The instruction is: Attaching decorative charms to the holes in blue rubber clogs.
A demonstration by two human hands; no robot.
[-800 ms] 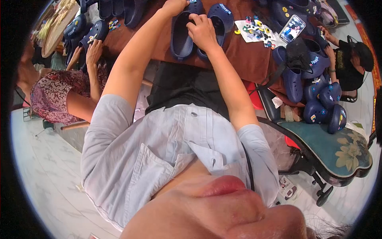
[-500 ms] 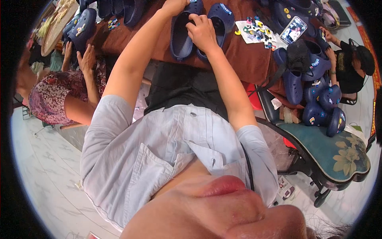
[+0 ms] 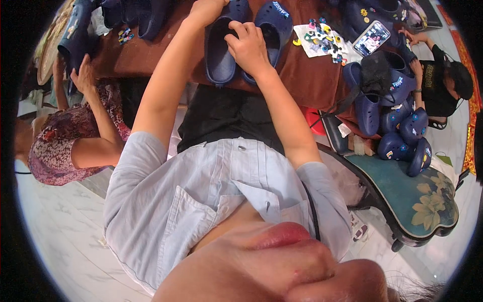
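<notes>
Two navy clogs lie side by side on the brown-covered table in front of me, toes pointing away. My left hand (image 3: 207,11) is at the toe of the left clog (image 3: 220,60); the picture's top edge cuts off most of its fingers. Over the heel openings, between the two shoes, is my right hand (image 3: 250,50), its bent fingers apart and nothing visible in them. It partly hides the right clog (image 3: 274,22), which bears a light blue lettered charm on its toe.
Right of the clogs, small colourful shoe charms (image 3: 324,40) lie on white paper beside a lit phone (image 3: 371,39). More navy clogs (image 3: 397,83) pile up at right above a green chair (image 3: 402,194). A person (image 3: 93,126) at left handles a clog (image 3: 75,38); another person (image 3: 443,83) sits at right.
The table and clogs have shifted slightly left and down in view; my left hand has slid partly past the top edge. The left person's clog is higher, with their hands lower beneath it.
</notes>
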